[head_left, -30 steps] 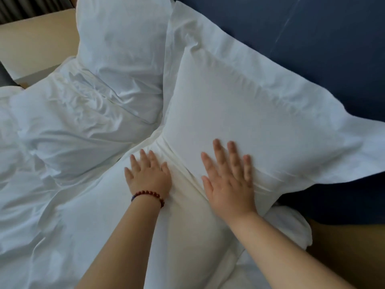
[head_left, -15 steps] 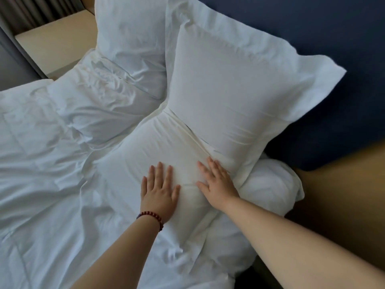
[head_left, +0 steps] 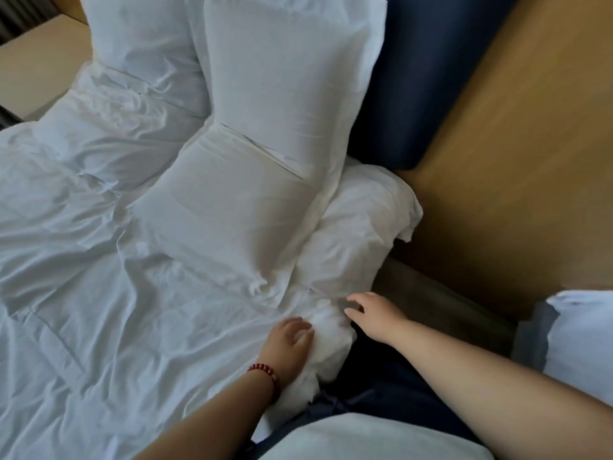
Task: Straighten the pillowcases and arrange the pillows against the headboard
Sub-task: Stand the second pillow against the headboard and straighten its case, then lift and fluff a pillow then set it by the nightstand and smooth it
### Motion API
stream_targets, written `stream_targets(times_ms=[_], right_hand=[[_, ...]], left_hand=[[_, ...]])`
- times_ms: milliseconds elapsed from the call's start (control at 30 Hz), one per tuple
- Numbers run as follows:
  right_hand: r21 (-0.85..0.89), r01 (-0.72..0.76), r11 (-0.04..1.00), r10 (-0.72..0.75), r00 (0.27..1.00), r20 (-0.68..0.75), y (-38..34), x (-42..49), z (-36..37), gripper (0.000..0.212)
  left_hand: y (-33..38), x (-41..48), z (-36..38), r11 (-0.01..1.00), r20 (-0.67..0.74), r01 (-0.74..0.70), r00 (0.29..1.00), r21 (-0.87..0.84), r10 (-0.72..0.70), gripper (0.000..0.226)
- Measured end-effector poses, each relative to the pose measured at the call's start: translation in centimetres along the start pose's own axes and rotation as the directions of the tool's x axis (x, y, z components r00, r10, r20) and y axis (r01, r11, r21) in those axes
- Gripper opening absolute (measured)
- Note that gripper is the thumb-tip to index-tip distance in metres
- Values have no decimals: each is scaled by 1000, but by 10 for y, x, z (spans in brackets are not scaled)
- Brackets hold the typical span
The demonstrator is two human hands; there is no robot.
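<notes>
Leaning on the dark blue headboard [head_left: 414,78] at 1 o'clock, a big white pillow [head_left: 282,88] stands up tall. Just beside it, at 11 o'clock, stands a back pillow [head_left: 142,34]. 2 more pillows lie flat on the bed in front of them. The smooth flat pillow [head_left: 225,210] touches the bottom of the big white pillow, and the crumpled flat pillow [head_left: 116,127] lies at 10 o'clock. A wrinkly white duvet [head_left: 83,310] covers the bed at 8 o'clock.

At the bed's edge, near 6 o'clock, there is a bunched sheet [head_left: 331,333]. The left hand [head_left: 292,341], with a red bead bracelet [head_left: 265,371] on its wrist, rests on this bunch, and its fingers curl around the cloth. The right hand [head_left: 373,315] is at the bunch's 3 o'clock side. Its fingers are loose and a little spread and hold nothing. The tips are right by the cloth, but it is hard to tell if they touch it. A brown wooden wall [head_left: 514,161] fills 3 o'clock.
</notes>
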State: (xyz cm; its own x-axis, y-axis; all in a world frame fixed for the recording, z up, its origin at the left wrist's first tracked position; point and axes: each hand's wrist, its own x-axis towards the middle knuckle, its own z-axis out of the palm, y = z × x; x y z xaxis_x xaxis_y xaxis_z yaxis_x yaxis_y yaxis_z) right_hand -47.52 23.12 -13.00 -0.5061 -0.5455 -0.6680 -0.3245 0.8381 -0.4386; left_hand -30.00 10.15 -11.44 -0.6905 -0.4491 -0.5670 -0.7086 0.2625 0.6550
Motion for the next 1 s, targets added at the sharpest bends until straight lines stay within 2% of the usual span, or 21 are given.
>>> stream_targets(times_ms=[100, 367, 500, 600, 667, 800, 900, 1000], right_hand=[[77, -54, 996, 59, 997, -58, 30, -27, 1, 44], [222, -93, 971, 117, 988, -99, 96, -90, 13, 38], [251, -87, 964, 124, 982, -139, 128, -122, 15, 35], [268, -113, 957, 155, 978, -141, 161, -152, 22, 33], [288, -132, 948, 175, 976, -130, 186, -176, 30, 34], [345, -181, 921, 237, 963, -127, 237, -221, 45, 32], [403, -230, 886, 310, 939, -146, 271, -245, 53, 29], [503, -267, 822, 398, 901, -173, 298, -267, 63, 27]], left_hand=[[6, -17, 14, 992, 76, -25, 997, 124, 16, 43], [40, -30, 34, 985, 104, -58, 994, 160, 42, 43], [49, -43, 70, 898, 150, -140, 985, 417, 84, 45], [49, -54, 100, 844, 206, -151, 977, 515, 49, 40], [52, -66, 121, 863, 253, -133, 967, 488, 6, 37], [61, -92, 174, 949, 422, -51, 902, 311, -90, 20], [74, -94, 207, 909, 516, -152, 853, 388, -77, 17], [98, -85, 229, 879, 504, -204, 863, 432, -48, 19]])
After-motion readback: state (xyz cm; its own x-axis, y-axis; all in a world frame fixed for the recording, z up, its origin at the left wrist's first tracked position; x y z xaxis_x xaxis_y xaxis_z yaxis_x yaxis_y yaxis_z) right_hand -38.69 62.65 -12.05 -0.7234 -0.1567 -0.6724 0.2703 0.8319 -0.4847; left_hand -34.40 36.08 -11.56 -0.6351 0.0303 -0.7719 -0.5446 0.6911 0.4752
